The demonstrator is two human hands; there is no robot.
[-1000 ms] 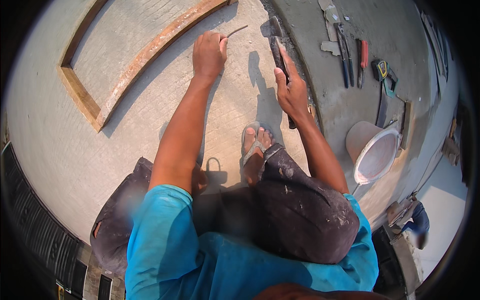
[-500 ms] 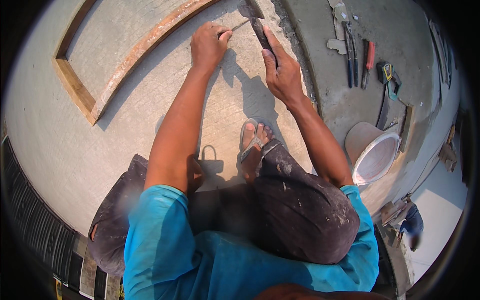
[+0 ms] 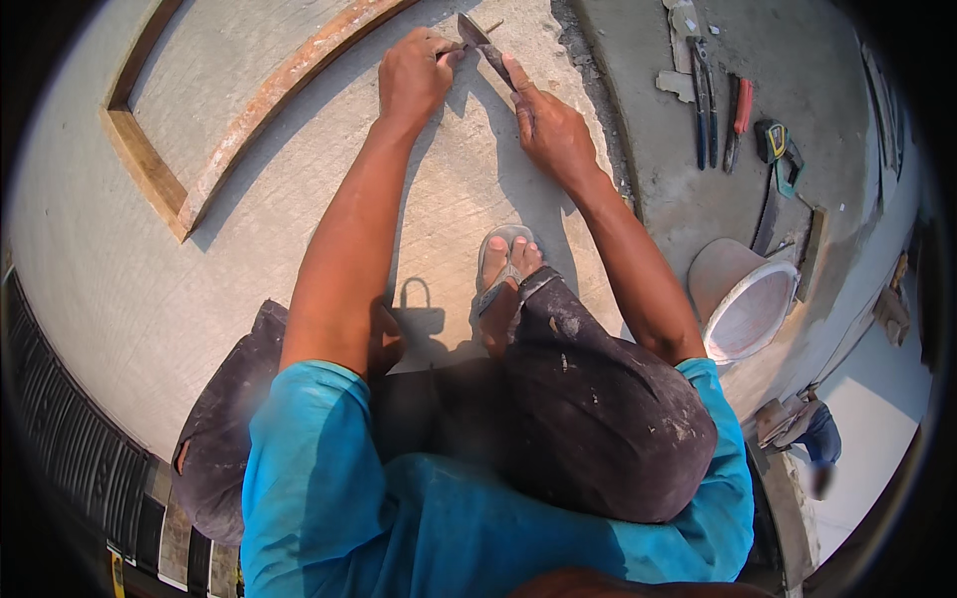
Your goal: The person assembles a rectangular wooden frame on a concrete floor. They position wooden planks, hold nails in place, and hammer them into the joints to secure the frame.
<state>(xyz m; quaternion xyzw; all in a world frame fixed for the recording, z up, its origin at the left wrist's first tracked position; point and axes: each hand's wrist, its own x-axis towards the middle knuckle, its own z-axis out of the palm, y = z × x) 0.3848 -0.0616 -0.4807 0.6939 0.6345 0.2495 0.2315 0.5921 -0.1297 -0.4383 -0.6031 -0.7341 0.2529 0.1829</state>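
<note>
A thin stick point(image 3: 495, 27) is pinched in the fingers of my left hand point(image 3: 413, 78), its far end pointing away to the right. My right hand point(image 3: 556, 135) grips a knife point(image 3: 475, 34) by its dark handle, with the index finger stretched along it. The broad blade slants to the far left and crosses the stick close to my left fingertips. Whether the edge touches the stick, I cannot tell. Both hands are above the pale concrete, beyond my sandalled foot point(image 3: 506, 257).
A wooden frame point(image 3: 150, 164) lies at the far left. On the right are long-handled pliers point(image 3: 703, 105), a red-handled tool point(image 3: 740, 115), a tape measure point(image 3: 772, 142), a saw point(image 3: 766, 214) and a whitish bucket point(image 3: 733, 269). Another person point(image 3: 822, 436) is at the lower right.
The blade has moved left and now crosses the stick near my left fingers. My right hand has come slightly nearer and to the left; my left hand has shifted a little farther away.
</note>
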